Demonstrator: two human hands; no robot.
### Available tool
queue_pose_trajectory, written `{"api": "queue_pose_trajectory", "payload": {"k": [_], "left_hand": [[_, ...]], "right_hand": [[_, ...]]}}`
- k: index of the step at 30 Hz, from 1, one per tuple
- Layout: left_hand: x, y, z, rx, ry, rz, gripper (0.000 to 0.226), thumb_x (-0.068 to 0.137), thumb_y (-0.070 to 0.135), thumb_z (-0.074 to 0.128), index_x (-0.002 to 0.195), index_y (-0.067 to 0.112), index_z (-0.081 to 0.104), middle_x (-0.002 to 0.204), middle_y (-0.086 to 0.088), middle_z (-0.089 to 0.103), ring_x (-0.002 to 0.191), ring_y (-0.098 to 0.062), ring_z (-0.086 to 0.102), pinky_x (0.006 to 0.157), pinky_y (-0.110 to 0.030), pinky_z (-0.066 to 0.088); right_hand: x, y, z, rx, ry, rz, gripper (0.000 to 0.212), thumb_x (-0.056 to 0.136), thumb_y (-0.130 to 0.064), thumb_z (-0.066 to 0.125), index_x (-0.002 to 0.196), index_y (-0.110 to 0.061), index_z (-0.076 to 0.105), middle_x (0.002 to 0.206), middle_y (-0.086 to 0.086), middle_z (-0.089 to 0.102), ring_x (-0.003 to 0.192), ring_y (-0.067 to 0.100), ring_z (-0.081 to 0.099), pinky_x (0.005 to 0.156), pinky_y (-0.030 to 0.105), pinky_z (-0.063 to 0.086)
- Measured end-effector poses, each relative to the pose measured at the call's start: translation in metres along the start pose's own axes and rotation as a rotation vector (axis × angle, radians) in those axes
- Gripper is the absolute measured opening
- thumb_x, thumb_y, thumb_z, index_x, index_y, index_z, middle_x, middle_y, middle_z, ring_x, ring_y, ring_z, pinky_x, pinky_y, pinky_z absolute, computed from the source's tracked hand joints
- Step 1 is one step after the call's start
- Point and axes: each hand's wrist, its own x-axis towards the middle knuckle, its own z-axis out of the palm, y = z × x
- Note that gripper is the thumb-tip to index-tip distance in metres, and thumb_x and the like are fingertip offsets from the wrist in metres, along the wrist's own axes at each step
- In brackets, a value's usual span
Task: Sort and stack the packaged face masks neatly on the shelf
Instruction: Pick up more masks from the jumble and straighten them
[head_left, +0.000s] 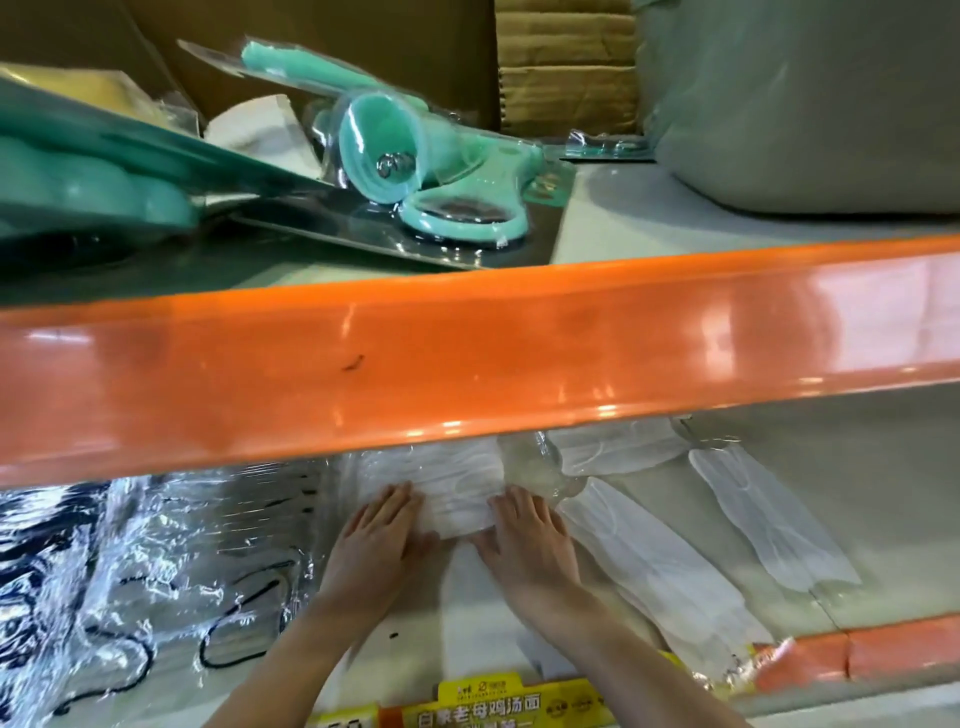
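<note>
Both hands lay flat, fingers spread, on 1 white mask pack (457, 493) deep on the lower shelf (857, 519), under the orange beam (467, 358): left hand (375, 535) on its left end, right hand (530, 540) on its right, pinching nothing. The step looked like squaring the pack. 2 loose packs (665, 566) lay toward the right edge; next would call for gathering them onto it.

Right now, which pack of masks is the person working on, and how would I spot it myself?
Find the thick orange shelf beam across the middle and look just beneath it, near the centre of the lower shelf. The pack of white masks lies there in clear wrap, with the left hand and right hand pressed flat on either side. The other white packs lie untouched to its right.
</note>
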Motion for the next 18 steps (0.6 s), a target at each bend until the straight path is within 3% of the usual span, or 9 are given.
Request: {"api": "queue_pose_trajectory", "payload": {"k": [2,5,8,10,13,16,18], "left_hand": [[0.001,-0.002,-0.003,-0.013,0.002,-0.030,0.122,0.055,0.079,-0.034,0.151,0.026,0.021,0.159,0.010,0.010,0.146,-0.007,0.004,0.114,-0.023,0.003],[0.000,0.004,-0.010,-0.001,-0.007,-0.061,0.099,0.070,0.068,-0.013,0.149,0.024,0.025,0.159,0.006,0.015,0.146,-0.010,0.009,0.116,-0.027,0.008],[-0.001,0.015,-0.014,-0.015,0.007,-0.123,0.060,0.095,0.048,0.018,0.145,0.019,0.031,0.158,-0.003,0.018,0.147,-0.021,0.010,0.116,-0.036,0.016],[-0.001,0.027,-0.014,0.009,0.000,-0.181,0.047,0.100,0.028,0.030,0.145,0.015,0.027,0.158,-0.009,0.013,0.147,-0.027,0.006,0.116,-0.040,0.017],[0.001,0.051,-0.010,-0.018,0.037,-0.236,0.051,0.099,0.022,0.026,0.148,0.011,0.020,0.158,-0.013,0.011,0.147,-0.030,0.003,0.117,-0.042,0.013],[0.004,0.082,-0.006,-0.103,0.092,-0.178,0.052,0.097,0.023,0.026,0.148,0.012,0.027,0.158,-0.008,0.018,0.147,-0.026,0.008,0.116,-0.040,0.013],[0.002,0.104,-0.004,-0.136,0.085,-0.125,0.050,0.096,0.016,0.036,0.145,0.013,0.033,0.156,-0.005,0.025,0.146,-0.025,0.016,0.115,-0.039,0.018]], "right_hand": [[0.000,-0.003,0.001,0.005,0.019,-0.007,0.040,0.094,-0.040,0.045,0.127,-0.018,0.049,0.138,0.003,0.042,0.127,0.024,0.040,0.104,0.035,0.031],[0.000,-0.007,0.004,-0.001,-0.007,-0.010,0.037,0.096,-0.036,0.036,0.125,-0.016,0.049,0.135,0.004,0.042,0.124,0.024,0.040,0.103,0.035,0.032],[-0.003,-0.012,0.002,0.035,-0.017,-0.027,0.063,0.085,-0.044,0.010,0.121,-0.015,0.052,0.130,0.005,0.045,0.121,0.026,0.041,0.101,0.036,0.035],[-0.003,-0.009,0.001,0.094,-0.018,-0.032,0.075,0.075,-0.047,0.004,0.119,-0.014,0.055,0.128,0.005,0.048,0.120,0.026,0.042,0.098,0.037,0.038],[-0.004,-0.001,-0.007,0.151,-0.009,-0.016,0.059,0.085,-0.043,0.018,0.115,-0.012,0.058,0.123,0.005,0.052,0.116,0.025,0.046,0.090,0.039,0.044],[-0.007,0.016,-0.017,0.189,0.066,0.048,0.048,0.081,-0.039,0.026,0.098,-0.015,0.065,0.105,0.003,0.061,0.100,0.028,0.058,0.077,0.040,0.052],[-0.012,0.029,-0.028,0.177,0.082,0.087,0.045,0.082,-0.038,0.030,0.100,-0.017,0.065,0.107,0.002,0.061,0.102,0.027,0.058,0.081,0.040,0.049]]}}
